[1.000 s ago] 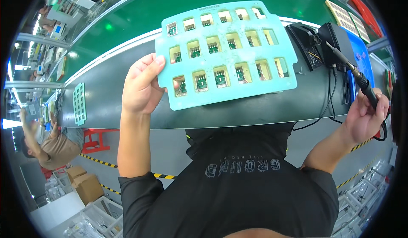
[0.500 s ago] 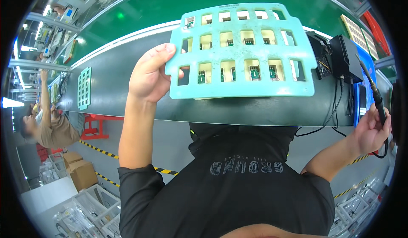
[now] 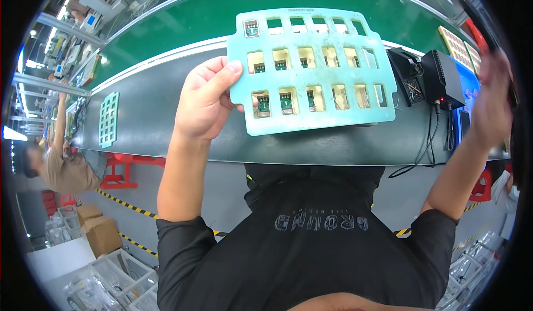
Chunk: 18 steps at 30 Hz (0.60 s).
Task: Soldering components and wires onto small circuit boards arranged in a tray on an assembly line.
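Note:
My left hand [image 3: 202,97] grips the left edge of a turquoise slotted tray [image 3: 311,40], thumb on its face and fingers behind. The tray is tilted up above the dark bench. Small green circuit boards [image 3: 286,101] show through several of its rectangular windows, with cream-coloured material behind. Out at the far right, my right hand [image 3: 491,108] is raised and smeared by motion, its fingers closed around a soldering iron [image 3: 491,25]. Only a dark blurred length of the iron shows near the picture's rim, and its tip is hard to make out.
A black powered box [image 3: 442,81] with cables stands at the bench's right, beside a dark holder [image 3: 410,86] and a blue tray [image 3: 462,69]. Another turquoise tray [image 3: 109,123] lies at left. Beyond runs a green conveyor [image 3: 205,19]. A person [image 3: 72,167] sits far left.
My right hand has risen with the soldering iron, from beside the bench's front edge toward the blue tray. The tray in my left hand has turned slightly and shifted a little.

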### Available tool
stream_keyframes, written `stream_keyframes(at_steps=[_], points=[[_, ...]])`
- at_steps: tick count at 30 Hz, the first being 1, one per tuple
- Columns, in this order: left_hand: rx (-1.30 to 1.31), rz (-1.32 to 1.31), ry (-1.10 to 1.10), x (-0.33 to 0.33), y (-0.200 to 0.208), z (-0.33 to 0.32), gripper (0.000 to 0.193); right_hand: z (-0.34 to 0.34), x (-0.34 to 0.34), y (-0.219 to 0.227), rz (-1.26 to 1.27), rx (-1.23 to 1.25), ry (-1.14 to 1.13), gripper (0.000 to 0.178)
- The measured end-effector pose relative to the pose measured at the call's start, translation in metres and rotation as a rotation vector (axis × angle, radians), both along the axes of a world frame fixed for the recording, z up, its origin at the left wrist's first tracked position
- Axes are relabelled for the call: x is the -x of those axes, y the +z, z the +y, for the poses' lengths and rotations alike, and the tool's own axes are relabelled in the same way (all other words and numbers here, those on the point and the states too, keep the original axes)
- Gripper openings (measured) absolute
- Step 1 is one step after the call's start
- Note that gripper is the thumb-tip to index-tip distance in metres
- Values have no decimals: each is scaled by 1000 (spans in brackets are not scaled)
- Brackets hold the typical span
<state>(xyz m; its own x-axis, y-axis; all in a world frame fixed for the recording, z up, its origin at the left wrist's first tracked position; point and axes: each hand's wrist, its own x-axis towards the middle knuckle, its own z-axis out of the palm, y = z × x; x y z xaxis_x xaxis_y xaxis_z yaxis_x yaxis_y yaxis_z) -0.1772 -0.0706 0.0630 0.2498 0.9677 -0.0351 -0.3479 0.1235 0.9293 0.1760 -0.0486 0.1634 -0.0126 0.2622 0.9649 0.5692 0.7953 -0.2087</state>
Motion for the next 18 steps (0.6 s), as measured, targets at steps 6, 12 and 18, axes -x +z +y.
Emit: stream_keyframes(at_steps=[6, 12, 18], points=[[28, -31, 5, 2, -10, -2, 19, 35, 110, 0, -101, 204, 42, 8], [10, -76, -34, 1, -10, 6, 19, 78, 143, -14, -603, -22, 142, 8], [53, -47, -3, 7, -12, 8, 17, 70, 171, -18, -921, 188, -12, 33]])
